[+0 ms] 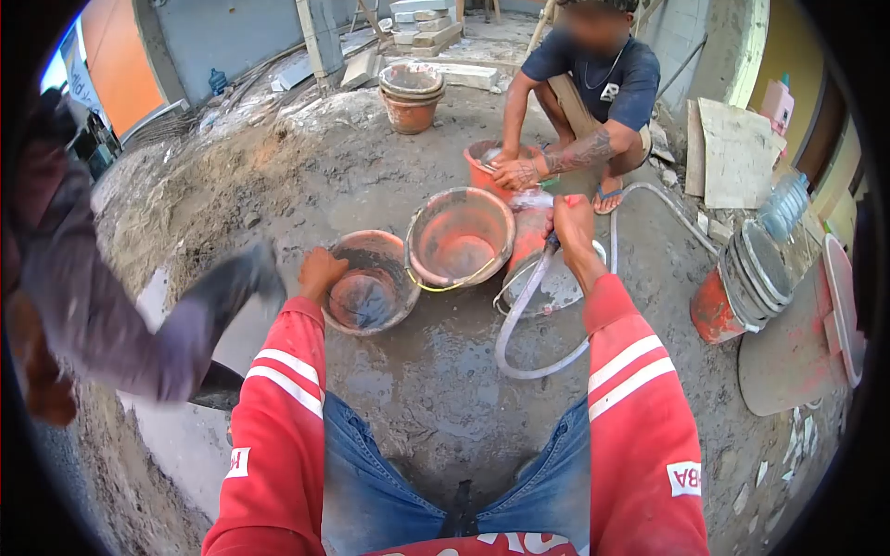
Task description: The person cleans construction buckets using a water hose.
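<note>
My left hand [322,274] grips the rim of an orange bucket [385,296] that leans with its wet, grey-smeared inside facing me. My right hand [573,222] is closed round the end of a clear hose [519,310], with water spraying near its tip. Between my hands stands a bigger orange bucket [461,238] with a yellow handle. Behind the hose, another bucket [553,285] lies partly hidden. Across from me a crouching person [603,93] has both hands at an orange bucket [482,165].
Stacked orange buckets [410,97] stand farther back. On the right are more stacked buckets [742,283], a large tub [797,324] and a water bottle [784,206]. A person in boots [222,296] moves at the left. The ground [417,389] is wet and muddy.
</note>
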Demonstrator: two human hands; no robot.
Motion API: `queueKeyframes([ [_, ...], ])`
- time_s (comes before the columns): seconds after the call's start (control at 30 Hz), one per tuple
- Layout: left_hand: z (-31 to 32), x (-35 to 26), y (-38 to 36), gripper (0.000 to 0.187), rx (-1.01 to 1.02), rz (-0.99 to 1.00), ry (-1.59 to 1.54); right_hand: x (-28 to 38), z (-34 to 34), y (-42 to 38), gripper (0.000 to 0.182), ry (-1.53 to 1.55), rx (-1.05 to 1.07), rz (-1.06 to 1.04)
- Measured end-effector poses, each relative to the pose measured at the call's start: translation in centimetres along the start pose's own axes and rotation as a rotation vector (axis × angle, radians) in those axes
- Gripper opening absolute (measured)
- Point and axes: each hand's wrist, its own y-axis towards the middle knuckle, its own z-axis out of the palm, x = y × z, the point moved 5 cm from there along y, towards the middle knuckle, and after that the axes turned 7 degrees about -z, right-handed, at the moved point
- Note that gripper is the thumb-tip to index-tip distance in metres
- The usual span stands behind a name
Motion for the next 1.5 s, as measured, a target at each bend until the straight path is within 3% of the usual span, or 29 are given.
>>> queueKeyframes([
  [0.07, -0.7, 0.3, -0.2, 0.064, -0.039, 0.007, -0.002, -0.6, 0.4, 0.4, 0.023, -0.049, -0.003, -0.071],
  [0.13, -0.6, 0.7, 0.2, 0.076, 0.118, 0.025, -0.032, -0.3, 0.4, 0.7, 0.023, -0.084, 0.024, -0.098],
  [0.27, -0.9, 0.9, -0.7, 0.069, 0.065, 0.099, 0.003, -1.4, 1.1, 0.6, 0.029, -0.040, 0.053, -0.069],
  [0.4, -1.2, 0.4, -1.5, 0.072, 0.031, 0.035, 0.028, -3.3, 2.4, 1.4, 0.041, -0.213, 0.055, -0.103],
  [0.43, -1.3, 0.1, -1.6, 0.075, 0.023, 0.016, 0.070, -2.9, 2.7, 1.4, 0.026, -0.211, 0.045, -0.189],
  [0.5, -2.1, -1.3, -2.5, 0.072, 0.024, 0.006, 0.076, -1.1, 2.5, 0.1, 0.018, -0.221, 0.042, -0.282],
  [0.67, -0.5, -2.0, -1.6, 0.060, -0.013, 0.073, 0.047, 0.6, 1.8, -0.5, 0.025, -0.177, 0.120, -0.374],
  [0.73, 1.3, -1.8, -0.4, 0.051, 0.062, 0.163, 0.006, 0.2, 1.5, -0.4, 0.024, -0.127, 0.101, -0.334],
  [0.97, -0.1, -3.5, -2.8, 0.044, 0.082, 0.107, 0.050, -1.3, 1.9, 0.7, 0.023, -0.191, 0.061, -0.358],
  [1.03, -0.2, -4.0, -2.7, 0.041, 0.059, 0.131, 0.097, -1.0, 1.7, -0.3, 0.027, -0.191, 0.166, -0.008],
  [1.13, 0.5, -3.7, -1.5, 0.038, 0.010, 0.206, 0.003, -4.1, 2.8, 2.1, 0.017, -0.235, 0.242, -0.139],
  [1.23, -0.6, -4.7, -2.7, 0.037, -0.026, 0.223, -0.009, -5.8, 3.4, 2.6, 0.018, -0.188, 0.309, -0.190],
  [1.5, 1.4, -5.6, -0.6, 0.022, -0.027, 0.355, -0.077, -0.7, 6.0, -3.1, 0.018, -0.087, 0.593, -0.046],
])
